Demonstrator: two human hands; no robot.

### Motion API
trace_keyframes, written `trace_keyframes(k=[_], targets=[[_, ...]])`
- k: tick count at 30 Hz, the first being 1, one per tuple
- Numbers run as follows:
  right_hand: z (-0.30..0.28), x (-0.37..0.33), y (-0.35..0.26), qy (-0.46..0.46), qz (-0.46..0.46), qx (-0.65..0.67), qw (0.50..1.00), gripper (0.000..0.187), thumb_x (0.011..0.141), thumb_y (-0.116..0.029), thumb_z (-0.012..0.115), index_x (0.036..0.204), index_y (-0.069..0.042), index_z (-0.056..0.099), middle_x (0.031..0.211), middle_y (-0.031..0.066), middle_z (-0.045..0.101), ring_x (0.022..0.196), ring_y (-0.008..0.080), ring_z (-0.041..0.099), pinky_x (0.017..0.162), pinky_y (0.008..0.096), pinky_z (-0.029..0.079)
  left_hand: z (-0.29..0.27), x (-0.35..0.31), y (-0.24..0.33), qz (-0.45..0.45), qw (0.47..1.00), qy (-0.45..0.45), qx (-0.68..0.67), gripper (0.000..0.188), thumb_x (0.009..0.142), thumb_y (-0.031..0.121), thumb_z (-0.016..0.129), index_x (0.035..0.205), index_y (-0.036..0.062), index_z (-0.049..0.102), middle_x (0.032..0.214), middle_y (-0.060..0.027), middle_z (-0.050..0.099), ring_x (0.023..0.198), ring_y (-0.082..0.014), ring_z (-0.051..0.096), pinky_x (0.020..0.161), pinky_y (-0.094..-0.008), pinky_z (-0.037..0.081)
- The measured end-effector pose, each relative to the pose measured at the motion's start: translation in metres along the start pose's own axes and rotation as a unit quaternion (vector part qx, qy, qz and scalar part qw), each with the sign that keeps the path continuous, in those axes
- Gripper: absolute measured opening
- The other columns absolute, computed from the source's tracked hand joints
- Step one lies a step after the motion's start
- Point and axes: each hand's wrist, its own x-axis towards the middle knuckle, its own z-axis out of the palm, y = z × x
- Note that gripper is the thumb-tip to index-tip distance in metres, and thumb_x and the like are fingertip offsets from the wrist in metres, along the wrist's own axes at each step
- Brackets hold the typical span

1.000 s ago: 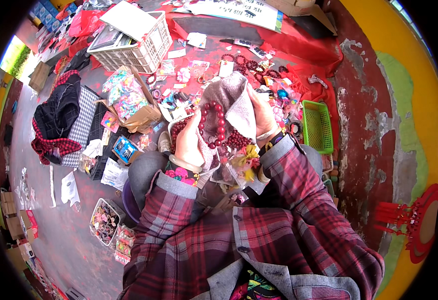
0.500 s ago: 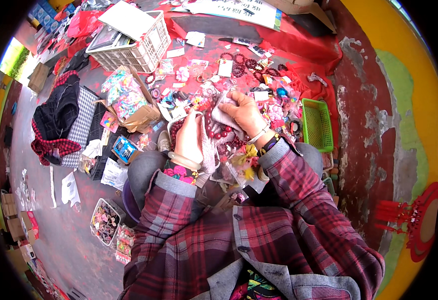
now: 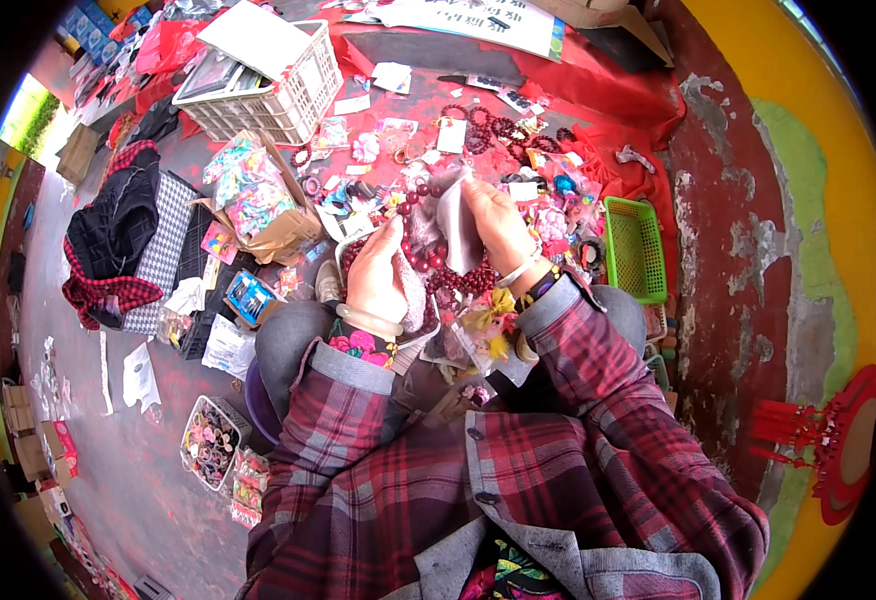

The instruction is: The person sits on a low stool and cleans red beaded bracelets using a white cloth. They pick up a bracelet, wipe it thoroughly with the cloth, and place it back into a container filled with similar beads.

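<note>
Between my hands is a pale pinkish-grey cloth (image 3: 455, 228), its middle spread apart. My right hand (image 3: 501, 230) is closed on the cloth's right edge. My left hand (image 3: 376, 278) is closed on a lower left part of the same cloth, with most of its fingers hidden behind the palm. A strand of round dark red beads (image 3: 424, 255) lies against the cloth between the two hands; whether a hand grips it is hidden. Under my hands are more dark red beads (image 3: 468, 280) and clear packets with a yellow ribbon bow (image 3: 499, 347).
Small hair ornaments (image 3: 553, 225) cover the red sheet ahead. A green basket (image 3: 635, 250) stands at right, by the wall. To the left are a cardboard box of colourful packets (image 3: 258, 205), a white crate (image 3: 258, 110) and a small basket of hair ties (image 3: 213, 445).
My right hand has turned and moved slightly right, and the cloth is now spread wider. More of the red bead strand shows between my hands. My left hand has moved little.
</note>
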Motion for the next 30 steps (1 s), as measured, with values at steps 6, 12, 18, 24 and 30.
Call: trace_keyframes(k=[6, 12, 18, 24, 30], targets=[[-0.002, -0.008, -0.018, -0.168, 0.094, 0.173, 0.966, 0.025, 0.091, -0.023, 0.054, 0.109, -0.006, 0.057, 0.094, 0.0009, 0.062, 0.08, 0.0097, 0.059, 0.072, 0.0237, 0.047, 0.001, -0.002, 0.002, 0.005, 0.995, 0.003, 0.099, 0.021, 0.092, 0.01, 0.051, 0.106, -0.0036, 0.057, 0.102, -0.0086, 0.062, 0.094, -0.0157, 0.059, 0.085, -0.0282, 0.047], [0.001, -0.012, -0.019, -0.128, 0.102, 0.078, 0.983, 0.019, 0.09, -0.02, 0.056, 0.103, -0.006, 0.059, 0.086, 0.0003, 0.062, 0.077, 0.0085, 0.058, 0.066, 0.0224, 0.047, 0.002, -0.003, 0.002, -0.013, 0.991, 0.041, 0.126, 0.018, 0.091, 0.012, 0.054, 0.101, -0.0011, 0.059, 0.095, -0.0074, 0.063, 0.087, -0.0142, 0.06, 0.08, -0.0273, 0.048], [-0.004, -0.01, -0.028, -0.056, -0.107, -0.067, 0.99, 0.017, 0.089, -0.02, 0.058, 0.098, -0.006, 0.062, 0.085, -0.0051, 0.06, 0.074, 0.0035, 0.053, 0.066, 0.0196, 0.044, 0.0, 0.0, 0.002, -0.005, 0.994, 0.007, 0.114, 0.02, 0.093, 0.017, 0.051, 0.101, 0.0002, 0.058, 0.097, -0.0055, 0.061, 0.089, -0.0128, 0.058, 0.082, -0.0257, 0.046], [-0.012, -0.021, -0.065, -0.109, -0.221, -0.188, 0.951, 0.017, 0.084, -0.015, 0.064, 0.096, -0.003, 0.062, 0.086, -0.0003, 0.059, 0.081, 0.0095, 0.053, 0.073, 0.0257, 0.043, -0.008, 0.005, -0.008, 0.116, 0.951, -0.029, 0.285, 0.031, 0.098, 0.021, 0.04, 0.115, -0.0022, 0.05, 0.108, -0.0096, 0.057, 0.102, -0.0161, 0.055, 0.09, -0.0303, 0.044], [-0.019, -0.021, -0.067, -0.122, -0.259, -0.123, 0.95, 0.014, 0.084, -0.014, 0.064, 0.092, -0.003, 0.062, 0.086, 0.0003, 0.056, 0.083, 0.01, 0.052, 0.075, 0.0253, 0.041, -0.033, 0.023, -0.009, 0.162, 0.915, 0.051, 0.367, 0.031, 0.098, 0.02, 0.039, 0.116, -0.0018, 0.05, 0.106, -0.0081, 0.059, 0.097, -0.0149, 0.057, 0.088, -0.0283, 0.045]])
